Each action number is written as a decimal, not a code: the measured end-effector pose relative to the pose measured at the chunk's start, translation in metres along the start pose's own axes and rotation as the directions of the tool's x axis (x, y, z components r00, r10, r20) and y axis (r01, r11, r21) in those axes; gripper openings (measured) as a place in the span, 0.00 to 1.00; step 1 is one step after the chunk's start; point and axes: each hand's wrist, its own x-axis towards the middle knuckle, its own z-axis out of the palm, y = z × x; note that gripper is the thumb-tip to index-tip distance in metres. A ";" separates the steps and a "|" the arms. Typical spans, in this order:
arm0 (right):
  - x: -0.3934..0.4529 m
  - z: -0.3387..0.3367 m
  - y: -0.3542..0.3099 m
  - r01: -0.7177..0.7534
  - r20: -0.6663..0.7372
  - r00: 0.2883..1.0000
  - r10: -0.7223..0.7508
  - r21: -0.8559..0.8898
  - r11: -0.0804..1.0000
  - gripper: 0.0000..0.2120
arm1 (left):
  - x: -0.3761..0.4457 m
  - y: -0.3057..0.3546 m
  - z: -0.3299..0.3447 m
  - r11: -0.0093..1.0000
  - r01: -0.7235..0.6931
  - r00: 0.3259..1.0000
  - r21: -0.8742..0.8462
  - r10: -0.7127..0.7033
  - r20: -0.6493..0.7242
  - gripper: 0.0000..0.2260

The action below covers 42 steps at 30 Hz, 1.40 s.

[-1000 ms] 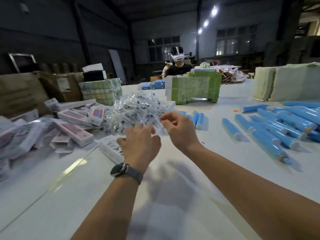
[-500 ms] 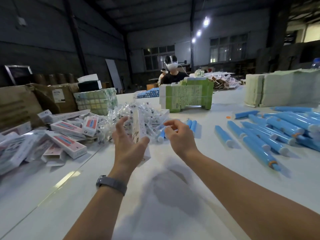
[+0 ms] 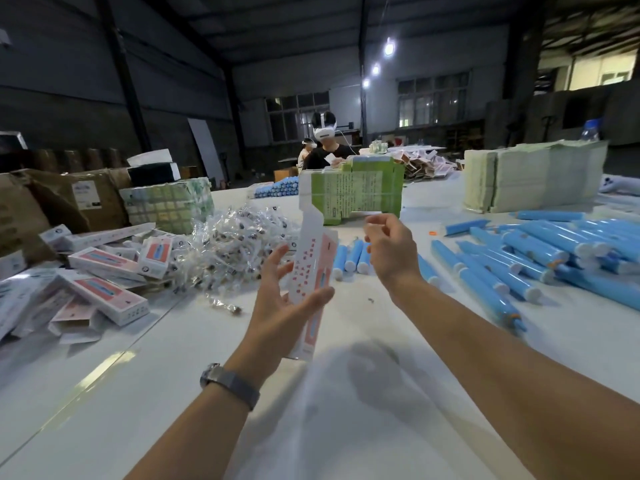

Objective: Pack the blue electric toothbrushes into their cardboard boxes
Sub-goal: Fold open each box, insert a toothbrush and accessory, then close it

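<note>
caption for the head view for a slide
Left hand holds a flat cardboard box upright; right hand hovers beside it, blue toothbrushes waiting.

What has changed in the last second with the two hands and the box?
The left hand picked a flat cardboard box off the table and raised it upright, its thumb across the box. The right hand kept hovering beside it, fingers loosely curled, holding nothing. The blue toothbrushes stayed lying at the right.

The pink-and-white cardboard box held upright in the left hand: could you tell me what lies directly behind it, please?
Behind the pink-and-white cardboard box lie short blue toothbrush handles on the white table and the heap of clear plastic packets. The box covers part of both.
</note>
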 end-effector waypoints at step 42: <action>0.033 -0.049 0.057 0.193 0.259 0.941 0.216 -0.939 0.285 0.12 | 0.007 -0.021 -0.002 0.967 0.122 0.982 -0.226 -0.085 0.168 0.17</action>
